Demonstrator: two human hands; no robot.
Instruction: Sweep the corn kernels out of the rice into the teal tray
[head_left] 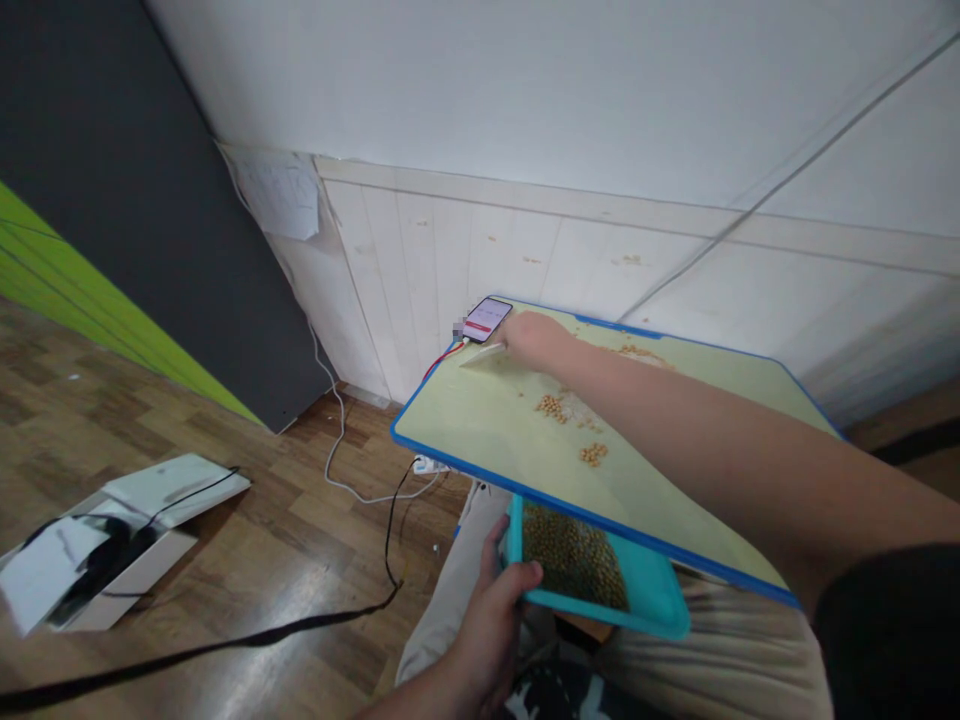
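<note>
Teal plastic makes the tray [652, 610], which is full of soybeans [574, 560] and sits at the lower middle of the frame, half hidden under the near edge of the tabletop [465, 425]. The left hand [491, 625] grips the tray's left rim. The thumb lies over the edge and the fingers go underneath, so this hand is closed on the tray.

The right hand [534, 340] is stretched to the far left corner of the tabletop, a little above the centre of the frame. Just left of it lies a white stick [481, 354]. Its long axis runs left to right, with the left end slightly lower, and its right end meets the hand. The hand shows only its back, so I cannot tell whether the fingers are closed on the stick or only touch it. The right hand is much nearer to the stick than the left hand.

Directly above the stick is a smartphone [487, 318] with a lit screen and a red cable [442, 358]. Small groups of loose beans [551, 405] lie beside the forearm. At the lower left, the wooden floor [262, 560] carries an open white box [127, 540] and a black cable [225, 640].
</note>
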